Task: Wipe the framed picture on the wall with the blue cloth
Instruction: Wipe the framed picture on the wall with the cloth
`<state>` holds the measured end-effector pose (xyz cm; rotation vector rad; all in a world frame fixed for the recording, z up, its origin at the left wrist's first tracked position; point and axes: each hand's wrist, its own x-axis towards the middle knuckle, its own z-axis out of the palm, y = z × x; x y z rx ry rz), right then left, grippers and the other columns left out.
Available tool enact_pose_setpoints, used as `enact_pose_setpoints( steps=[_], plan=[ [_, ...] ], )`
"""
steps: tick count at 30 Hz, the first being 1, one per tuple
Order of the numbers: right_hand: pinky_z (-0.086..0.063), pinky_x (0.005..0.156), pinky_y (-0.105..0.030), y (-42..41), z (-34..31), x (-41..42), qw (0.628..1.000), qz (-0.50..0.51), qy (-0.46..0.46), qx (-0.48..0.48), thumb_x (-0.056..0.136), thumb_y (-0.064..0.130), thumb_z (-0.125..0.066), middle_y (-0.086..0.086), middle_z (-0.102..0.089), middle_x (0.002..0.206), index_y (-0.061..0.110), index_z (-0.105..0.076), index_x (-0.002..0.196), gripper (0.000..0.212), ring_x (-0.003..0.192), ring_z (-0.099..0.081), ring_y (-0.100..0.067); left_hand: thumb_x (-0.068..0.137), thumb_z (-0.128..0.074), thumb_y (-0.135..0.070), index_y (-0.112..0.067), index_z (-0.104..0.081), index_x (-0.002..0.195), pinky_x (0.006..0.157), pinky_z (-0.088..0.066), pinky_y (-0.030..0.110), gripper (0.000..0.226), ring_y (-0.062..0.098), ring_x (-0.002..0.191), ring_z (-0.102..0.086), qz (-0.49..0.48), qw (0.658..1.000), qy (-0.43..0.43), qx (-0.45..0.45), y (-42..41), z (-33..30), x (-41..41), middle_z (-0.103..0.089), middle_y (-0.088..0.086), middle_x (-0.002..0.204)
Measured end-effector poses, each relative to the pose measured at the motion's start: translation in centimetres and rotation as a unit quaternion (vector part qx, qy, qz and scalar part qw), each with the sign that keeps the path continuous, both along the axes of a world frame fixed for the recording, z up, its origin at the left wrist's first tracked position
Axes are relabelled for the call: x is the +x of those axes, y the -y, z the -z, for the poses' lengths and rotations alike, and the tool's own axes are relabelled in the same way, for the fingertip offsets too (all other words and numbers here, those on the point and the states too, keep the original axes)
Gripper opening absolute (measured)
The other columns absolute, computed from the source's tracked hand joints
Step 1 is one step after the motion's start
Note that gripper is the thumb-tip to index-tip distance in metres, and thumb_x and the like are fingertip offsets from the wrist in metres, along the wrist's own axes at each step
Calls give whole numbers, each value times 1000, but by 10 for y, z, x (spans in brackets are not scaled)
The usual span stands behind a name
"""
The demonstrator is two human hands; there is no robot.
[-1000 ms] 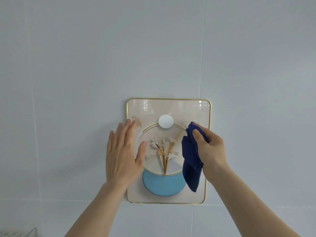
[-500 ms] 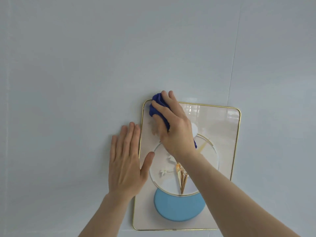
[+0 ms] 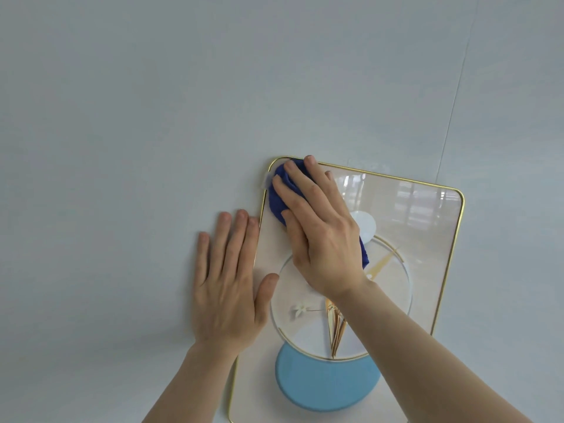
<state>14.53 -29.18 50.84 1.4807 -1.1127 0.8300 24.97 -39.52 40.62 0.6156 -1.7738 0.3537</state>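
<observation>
The framed picture (image 3: 427,227) hangs on the wall, cream with a thin gold rim, a pale circle, gold stems and a light blue disc at the bottom. My right hand (image 3: 320,233) presses the dark blue cloth (image 3: 279,199) flat against the picture's top left corner; most of the cloth is hidden under my palm, with a bit showing at the wrist side. My left hand (image 3: 229,288) lies flat with fingers spread on the wall at the frame's left edge, its thumb resting on the picture.
The wall (image 3: 152,117) is plain pale grey tile, with a thin joint line (image 3: 454,108) running up from the frame's top right. The picture's glass shows window reflections in its upper right.
My right hand carried the cloth from the picture's right side across to the top left corner. The view shifted, so the picture now sits lower and to the right. My left hand stayed at the frame's left edge.
</observation>
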Motion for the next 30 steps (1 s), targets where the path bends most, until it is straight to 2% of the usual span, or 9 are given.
enact_pose_setpoints(
  steps=[6,14,25,30],
  plan=[
    [-36,124,-55,-1,8,0,1000,18,-22,7,105,7,-56,-12,-58,152,6,-65,139,35,154,-39,-35,102,-11,-51,-9,-21,161,129,-14,52,73,24,160,-14,18,1000,-16,-6,-1,0,0,-22,7,170],
    [-33,127,-54,0,15,-4,999,32,-41,4,105,3,-58,-12,-60,151,8,-66,139,35,152,-42,-37,103,-10,-51,-10,-20,161,130,-8,49,72,24,160,-12,11,1000,-5,3,-1,0,0,-20,7,170],
    [-36,124,-57,-2,28,-10,998,24,-55,18,103,1,-61,-11,-60,151,10,-66,139,38,151,-43,-37,103,-11,-51,-10,-21,161,129,-12,52,71,24,160,-14,15,1000,-16,-5,-1,-1,0,-20,6,170],
    [-40,120,-59,-3,33,-15,997,21,-64,24,99,-2,-66,-12,-63,148,9,-69,136,38,148,-47,-37,104,-11,-51,-13,-16,162,129,-12,52,70,24,160,-13,15,1000,-14,-8,-1,0,-1,-18,5,170]
  ],
)
